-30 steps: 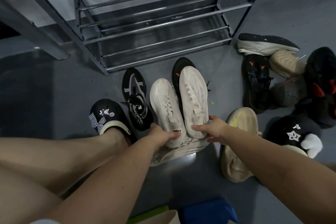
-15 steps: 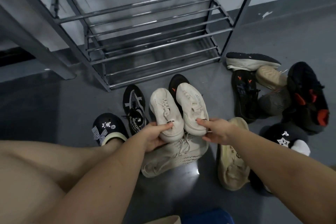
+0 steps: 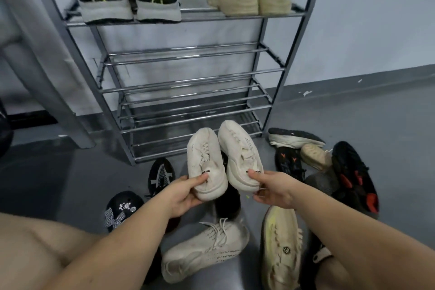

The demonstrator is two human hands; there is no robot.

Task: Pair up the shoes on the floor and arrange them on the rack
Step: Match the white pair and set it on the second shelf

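Head view showed both hands up in front of the rack (image 3: 188,61), each clamped on the heel of one white sneaker. Left hand (image 3: 181,195) held the left white sneaker (image 3: 204,160), thumb on the collar, fingers under the sole. Right hand (image 3: 275,188) held the right white sneaker (image 3: 240,155) the same way. The two shoes sat side by side, toes pointing at the rack's lowest shelves, heels close but whether they touched I could not tell. Both were off the floor (image 3: 70,172).

Rack had its top shelf loaded: a black pair with grey soles (image 3: 129,4) on the left, a beige pair (image 3: 247,0) on the right, heels facing out. Lower shelves showed only bare bars.

On the floor: a cream knit sneaker (image 3: 204,247) on its side below the hands, a beige-yellow sneaker (image 3: 280,249) just beside it on the right, a black shoe with white pattern (image 3: 161,174) left of the hands, a black clog with a gingham bow (image 3: 122,209) near the person's knee. Heap of dark shoes (image 3: 329,167) lay right of the rack, some with red or orange marks, one pale shoe mixed in.
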